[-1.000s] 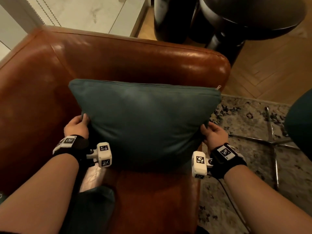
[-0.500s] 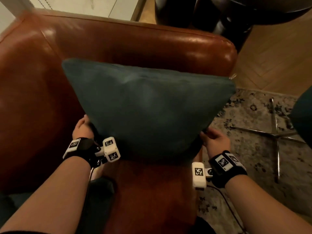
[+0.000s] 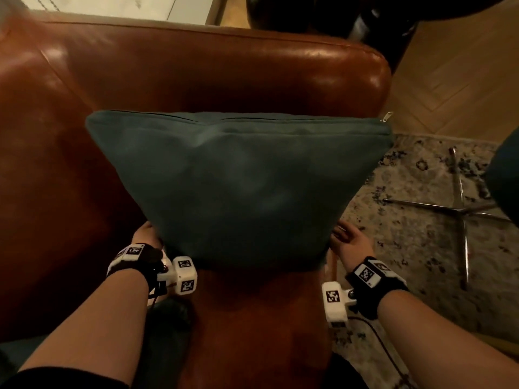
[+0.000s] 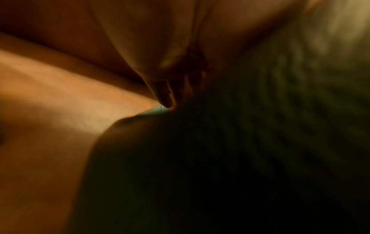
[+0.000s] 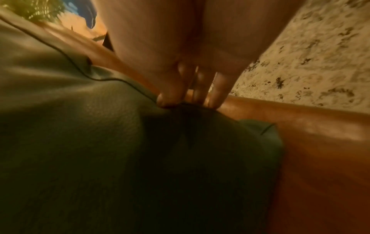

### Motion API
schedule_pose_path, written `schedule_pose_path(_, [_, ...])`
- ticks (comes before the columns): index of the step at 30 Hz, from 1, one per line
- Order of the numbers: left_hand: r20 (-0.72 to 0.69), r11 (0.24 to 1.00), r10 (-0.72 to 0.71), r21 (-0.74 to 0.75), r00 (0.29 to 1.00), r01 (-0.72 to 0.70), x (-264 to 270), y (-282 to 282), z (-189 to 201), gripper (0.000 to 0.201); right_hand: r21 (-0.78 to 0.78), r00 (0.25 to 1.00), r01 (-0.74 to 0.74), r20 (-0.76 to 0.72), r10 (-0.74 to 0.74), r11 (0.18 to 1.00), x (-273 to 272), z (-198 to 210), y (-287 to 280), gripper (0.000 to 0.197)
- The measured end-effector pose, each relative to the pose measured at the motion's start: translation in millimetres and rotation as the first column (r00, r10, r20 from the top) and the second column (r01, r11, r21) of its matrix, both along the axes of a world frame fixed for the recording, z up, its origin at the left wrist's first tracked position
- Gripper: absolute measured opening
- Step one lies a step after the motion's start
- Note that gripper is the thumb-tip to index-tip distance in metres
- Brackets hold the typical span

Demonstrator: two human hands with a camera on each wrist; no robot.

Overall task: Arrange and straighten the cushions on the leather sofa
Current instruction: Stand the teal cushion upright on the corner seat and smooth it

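A teal cushion (image 3: 238, 186) stands on the seat of the brown leather sofa (image 3: 196, 68), its zipped edge on top with the zip pull (image 3: 386, 117) at the upper right. My left hand (image 3: 146, 234) holds its lower left side, fingers hidden behind the fabric. The left wrist view is blurred and shows fingertips (image 4: 166, 96) against the cushion (image 4: 240, 142). At the lower right side my right hand (image 3: 348, 240) grips it. In the right wrist view the thumb (image 5: 168, 96) presses the front of the cushion (image 5: 90, 134) and the fingers (image 5: 218, 93) reach behind it.
The sofa arm (image 3: 42, 164) rises at the left. A patterned rug (image 3: 415, 248) lies to the right with a chrome chair base (image 3: 460, 211) and a teal seat (image 3: 505, 175) on it. Wood floor (image 3: 455, 66) lies beyond. A dark teal shape (image 3: 165, 315) sits by my left wrist.
Half a second ago the cushion was raised and tipped toward me. It has come back down onto the seat, upright, with the zipped edge showing on top. Both hands stayed on its lower sides.
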State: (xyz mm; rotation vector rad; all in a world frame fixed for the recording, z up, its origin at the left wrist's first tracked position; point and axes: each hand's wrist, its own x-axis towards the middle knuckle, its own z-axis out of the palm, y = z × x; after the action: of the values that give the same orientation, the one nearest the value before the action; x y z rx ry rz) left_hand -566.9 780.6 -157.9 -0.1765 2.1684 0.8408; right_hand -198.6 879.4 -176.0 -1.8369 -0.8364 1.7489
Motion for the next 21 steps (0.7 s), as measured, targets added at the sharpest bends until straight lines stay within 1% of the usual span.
schedule_pose_path(2, [-0.023,0.998,-0.055,0.015,0.998,0.055,1,-2,-5,0.038,0.009,0.993,0.059,0.101,-0.06,0.998,-5,-2,10,0.035])
schedule_pose_path(3, [-0.052,0.995,-0.098,0.014,0.994,0.099,2,-1,-3,0.04,0.031,0.984,0.065,0.167,-0.07,0.997,-5,-4,14,0.03])
schedule_pose_path(4, [-0.106,0.994,-0.107,0.014,0.989,0.109,1,-2,-1,0.04,0.052,0.974,0.081,0.206,-0.09,0.995,-3,-7,19,0.027])
schedule_pose_path(6, [-0.169,0.995,-0.095,-0.008,0.981,0.095,-5,-3,0,0.034,0.086,0.965,0.107,0.233,-0.125,0.991,3,-16,24,0.026])
schedule_pose_path(8, [-0.22,0.997,-0.075,-0.009,0.973,0.075,-16,-3,-5,0.029,0.102,0.96,0.099,0.252,-0.122,0.99,6,-21,25,0.025])
schedule_pose_path(10, [-0.256,0.994,-0.108,-0.036,0.961,0.103,-19,-4,-12,0.03,0.117,0.966,0.096,0.231,-0.121,0.988,8,-24,22,0.026])
schedule_pose_path(11, [-0.243,0.99,-0.141,-0.067,0.96,0.128,-18,-7,-17,0.032,0.119,0.971,0.077,0.216,-0.102,0.99,8,-24,18,0.028])
schedule_pose_path(14, [-0.099,0.959,-0.264,-0.131,0.959,0.25,-11,-20,-29,0.042,0.048,0.988,-0.007,0.154,-0.001,0.999,13,-28,2,0.042])
schedule_pose_path(15, [-0.061,0.948,-0.294,-0.145,0.954,0.283,-7,-25,-31,0.042,0.018,0.989,-0.053,0.14,0.05,0.998,15,-30,-3,0.048])
schedule_pose_path(16, [-0.04,0.94,-0.306,-0.17,0.951,0.295,-4,-28,-34,0.042,-0.013,0.98,-0.12,0.16,0.121,0.993,14,-32,-8,0.051])
schedule_pose_path(18, [-0.094,0.94,-0.303,-0.195,0.948,0.281,-1,-29,-36,0.038,-0.047,0.949,-0.197,0.241,0.202,0.979,8,-34,-13,0.053])
schedule_pose_path(19, [-0.14,0.951,-0.275,-0.183,0.951,0.248,-1,-29,-38,0.035,-0.053,0.95,-0.175,0.254,0.183,0.983,4,-35,-13,0.053])
schedule_pose_path(21, [-0.208,0.978,-0.183,-0.139,0.961,0.156,-3,-30,-41,0.027,-0.056,0.955,-0.079,0.282,0.092,0.995,1,-34,-9,0.042])
